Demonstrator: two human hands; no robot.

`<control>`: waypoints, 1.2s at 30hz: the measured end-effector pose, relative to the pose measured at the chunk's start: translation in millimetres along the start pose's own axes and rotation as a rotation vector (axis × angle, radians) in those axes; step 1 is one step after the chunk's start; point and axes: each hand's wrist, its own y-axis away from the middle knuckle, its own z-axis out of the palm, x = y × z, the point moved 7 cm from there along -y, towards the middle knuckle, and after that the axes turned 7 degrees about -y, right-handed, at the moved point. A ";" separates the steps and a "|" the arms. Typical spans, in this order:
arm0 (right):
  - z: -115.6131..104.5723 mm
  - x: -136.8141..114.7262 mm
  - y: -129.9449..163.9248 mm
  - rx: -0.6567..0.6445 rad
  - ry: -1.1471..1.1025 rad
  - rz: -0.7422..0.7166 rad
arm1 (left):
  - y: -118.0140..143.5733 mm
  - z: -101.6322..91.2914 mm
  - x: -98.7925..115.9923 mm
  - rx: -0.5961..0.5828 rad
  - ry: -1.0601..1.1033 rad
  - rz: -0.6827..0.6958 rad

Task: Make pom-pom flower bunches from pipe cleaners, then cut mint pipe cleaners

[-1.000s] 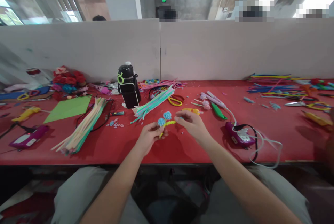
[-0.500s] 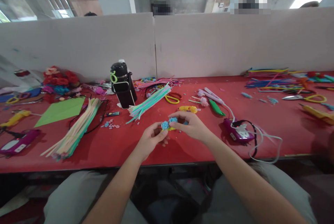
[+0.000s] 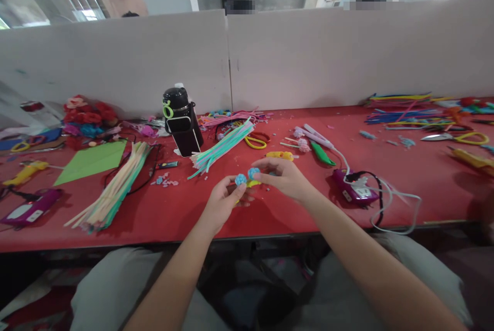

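Both hands meet above the red table (image 3: pixel 270 212), just in front of me. My left hand (image 3: pixel 222 202) pinches a small craft piece (image 3: pixel 247 178): two blue fuzzy balls on a yellow pipe-cleaner stem. My right hand (image 3: pixel 283 176) grips the same piece from the right, fingertips at the second blue ball. The yellow stem is mostly hidden between the fingers.
A black bottle (image 3: pixel 180 122) stands behind the hands, with a bundle of pale green pipe cleaners (image 3: pixel 222 148) beside it. Another bundle (image 3: pixel 111 187) and green paper (image 3: pixel 92 161) lie left. A purple power strip (image 3: pixel 353 189) with cables sits right. Scissors (image 3: pixel 257 140) and more pipe cleaners (image 3: pixel 405 115) lie farther back.
The hands first closed together around the blue balls, then eased apart a little. Both blue balls show above the fingers again. The camera tilted slightly downward.
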 end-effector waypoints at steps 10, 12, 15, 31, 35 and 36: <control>2.0 18.1 2.3 -0.065 -0.511 0.244 | 2.9 -3.7 -0.6 0.027 0.299 -0.102; 9.3 14.7 4.0 -0.142 -0.516 0.185 | 3.5 -2.8 0.8 0.036 0.362 -0.110; 20.8 10.0 8.1 -0.198 -0.466 0.104 | 2.9 -2.6 0.6 0.054 0.401 -0.084; 34.0 17.6 16.1 0.013 -0.459 0.121 | 3.7 3.2 -5.4 0.101 0.380 0.011; 33.3 16.8 15.4 -0.006 -0.421 0.091 | 2.5 0.2 -2.0 0.138 0.307 0.072; 32.6 17.2 15.5 0.008 -0.415 0.082 | 2.3 -0.8 -1.5 0.150 0.284 0.089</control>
